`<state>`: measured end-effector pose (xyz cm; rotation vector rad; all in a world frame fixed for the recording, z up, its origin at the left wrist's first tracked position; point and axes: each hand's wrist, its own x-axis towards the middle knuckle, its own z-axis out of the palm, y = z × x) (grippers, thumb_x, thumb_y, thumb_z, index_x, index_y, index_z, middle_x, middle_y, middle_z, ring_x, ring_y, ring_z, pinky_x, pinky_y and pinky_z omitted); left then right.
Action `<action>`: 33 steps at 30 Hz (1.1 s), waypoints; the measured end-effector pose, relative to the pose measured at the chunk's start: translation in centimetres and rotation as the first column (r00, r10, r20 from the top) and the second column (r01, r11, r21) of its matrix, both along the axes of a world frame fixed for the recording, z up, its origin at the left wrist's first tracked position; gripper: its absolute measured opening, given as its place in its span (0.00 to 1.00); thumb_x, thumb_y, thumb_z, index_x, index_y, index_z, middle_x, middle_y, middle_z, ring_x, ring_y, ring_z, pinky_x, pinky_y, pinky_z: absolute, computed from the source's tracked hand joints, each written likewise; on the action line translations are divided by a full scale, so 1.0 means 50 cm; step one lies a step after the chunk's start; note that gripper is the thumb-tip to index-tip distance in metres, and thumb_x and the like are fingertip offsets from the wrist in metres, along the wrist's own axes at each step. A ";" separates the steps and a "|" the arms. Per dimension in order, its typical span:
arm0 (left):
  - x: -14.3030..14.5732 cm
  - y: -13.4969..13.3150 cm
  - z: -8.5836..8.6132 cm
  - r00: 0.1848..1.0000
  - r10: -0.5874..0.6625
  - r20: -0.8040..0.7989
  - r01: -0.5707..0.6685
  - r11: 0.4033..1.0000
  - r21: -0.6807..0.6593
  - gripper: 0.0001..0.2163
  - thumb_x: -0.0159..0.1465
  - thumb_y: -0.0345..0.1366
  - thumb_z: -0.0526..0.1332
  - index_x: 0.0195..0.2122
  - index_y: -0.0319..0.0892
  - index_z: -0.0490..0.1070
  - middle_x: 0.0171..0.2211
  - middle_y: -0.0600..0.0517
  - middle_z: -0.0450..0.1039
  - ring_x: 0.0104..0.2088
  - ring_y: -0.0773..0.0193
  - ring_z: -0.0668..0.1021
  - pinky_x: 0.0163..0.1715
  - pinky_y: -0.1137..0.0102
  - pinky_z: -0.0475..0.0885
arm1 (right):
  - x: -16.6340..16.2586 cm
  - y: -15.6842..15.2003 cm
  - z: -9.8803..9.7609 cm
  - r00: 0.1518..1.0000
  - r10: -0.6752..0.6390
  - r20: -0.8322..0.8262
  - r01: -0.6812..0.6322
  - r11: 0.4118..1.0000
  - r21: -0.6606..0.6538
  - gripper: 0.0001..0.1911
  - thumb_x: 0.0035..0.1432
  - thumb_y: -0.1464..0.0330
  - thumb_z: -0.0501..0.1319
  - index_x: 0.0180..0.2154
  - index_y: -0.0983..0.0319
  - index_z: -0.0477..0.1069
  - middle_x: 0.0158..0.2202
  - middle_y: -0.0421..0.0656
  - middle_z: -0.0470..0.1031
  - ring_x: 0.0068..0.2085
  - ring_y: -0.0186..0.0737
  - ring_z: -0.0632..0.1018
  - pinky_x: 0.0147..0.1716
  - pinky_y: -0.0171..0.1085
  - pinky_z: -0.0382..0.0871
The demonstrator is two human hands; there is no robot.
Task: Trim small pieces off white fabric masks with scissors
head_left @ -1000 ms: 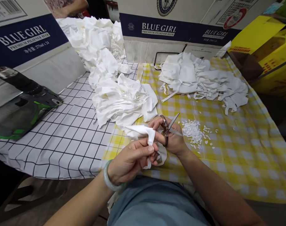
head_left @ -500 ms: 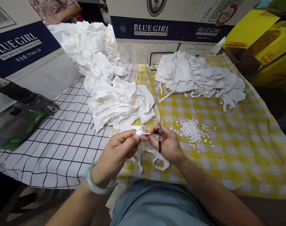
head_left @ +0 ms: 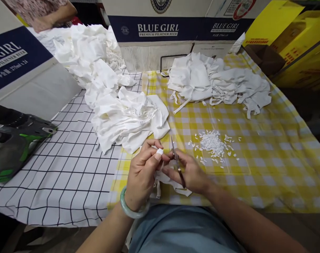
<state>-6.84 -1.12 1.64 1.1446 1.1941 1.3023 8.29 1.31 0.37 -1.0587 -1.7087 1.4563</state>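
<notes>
My left hand [head_left: 144,168], with a pale green bangle on its wrist, pinches the end of a white cloth strap [head_left: 159,151] between thumb and fingers. The white cloth piece [head_left: 173,181] hangs below my hands, its loops and strap ends partly hidden. Close by on the right, my right hand [head_left: 194,174] has small scissors [head_left: 180,172] in its fingers, blades pointing up and away. Just beyond my left hand lies a heap of white cloth pieces [head_left: 130,119]. A scatter of small white snippets [head_left: 213,143] sits to the right of my right hand.
More white strapped cloth pieces [head_left: 218,82] lie at the back right. Blue Girl cartons [head_left: 160,30] stand behind and at the left. A grey-green power tool [head_left: 14,144] rests at the left edge. Yellow bags [head_left: 302,45] fill the right rear; a person's arm [head_left: 57,15] shows at the back.
My left hand has turned more upright and folded in the strap end. The scissors have tilted, and my right hand has moved slightly down and right. The whole view has shifted a little.
</notes>
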 end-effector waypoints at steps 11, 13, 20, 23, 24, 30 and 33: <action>0.024 -0.003 -0.025 0.971 -0.187 0.147 0.189 0.982 0.001 0.12 0.65 0.39 0.59 0.25 0.42 0.73 0.36 0.46 0.68 0.51 0.53 0.68 0.47 0.61 0.68 | 0.087 0.000 0.040 0.862 0.014 0.506 -0.204 0.925 0.320 0.26 0.45 0.47 0.70 0.23 0.60 0.63 0.22 0.38 0.65 0.26 0.36 0.65 0.30 0.37 0.56; 0.027 -0.002 -0.029 0.959 -0.197 0.202 0.202 0.979 -0.006 0.11 0.64 0.38 0.61 0.25 0.43 0.74 0.34 0.46 0.67 0.50 0.54 0.67 0.47 0.63 0.67 | 0.086 -0.001 0.040 0.855 0.012 0.519 -0.210 0.923 0.324 0.27 0.44 0.46 0.70 0.22 0.61 0.63 0.22 0.38 0.64 0.26 0.35 0.64 0.30 0.37 0.56; 0.031 0.001 -0.040 0.938 -0.238 0.253 0.247 0.969 -0.003 0.09 0.65 0.35 0.61 0.27 0.44 0.76 0.32 0.48 0.68 0.50 0.57 0.65 0.50 0.67 0.62 | 0.091 0.002 0.039 0.865 0.004 0.501 -0.194 0.925 0.327 0.28 0.43 0.47 0.71 0.21 0.62 0.64 0.20 0.37 0.66 0.24 0.33 0.64 0.30 0.35 0.55; 0.029 -0.001 -0.041 0.935 -0.257 0.246 0.265 0.964 -0.002 0.10 0.65 0.35 0.60 0.27 0.44 0.76 0.33 0.47 0.67 0.50 0.56 0.65 0.51 0.65 0.62 | 0.092 0.002 0.037 0.863 0.006 0.505 -0.192 0.929 0.317 0.28 0.44 0.47 0.71 0.21 0.62 0.65 0.19 0.37 0.66 0.23 0.33 0.65 0.30 0.35 0.55; 0.029 -0.001 -0.041 0.936 -0.258 0.241 0.265 0.964 0.002 0.10 0.65 0.35 0.60 0.27 0.43 0.76 0.34 0.47 0.67 0.50 0.56 0.65 0.50 0.65 0.62 | 0.092 0.001 0.036 0.861 0.009 0.508 -0.194 0.930 0.312 0.27 0.44 0.47 0.71 0.21 0.62 0.66 0.19 0.37 0.66 0.24 0.33 0.65 0.30 0.35 0.55; 0.029 -0.001 -0.038 0.940 -0.284 0.190 0.280 0.959 0.050 0.11 0.66 0.35 0.59 0.26 0.43 0.74 0.30 0.47 0.68 0.49 0.54 0.65 0.50 0.64 0.62 | 0.093 0.000 0.035 0.863 0.002 0.505 -0.190 0.927 0.322 0.27 0.45 0.47 0.70 0.21 0.62 0.66 0.18 0.37 0.67 0.23 0.33 0.66 0.30 0.35 0.55; 0.028 -0.001 -0.040 0.936 -0.302 0.183 0.294 0.953 0.071 0.09 0.65 0.33 0.59 0.29 0.44 0.77 0.29 0.46 0.68 0.50 0.54 0.65 0.50 0.63 0.63 | 0.094 -0.001 0.033 0.872 -0.026 0.489 -0.176 0.915 0.362 0.27 0.48 0.47 0.69 0.19 0.62 0.63 0.17 0.36 0.65 0.22 0.32 0.64 0.28 0.35 0.54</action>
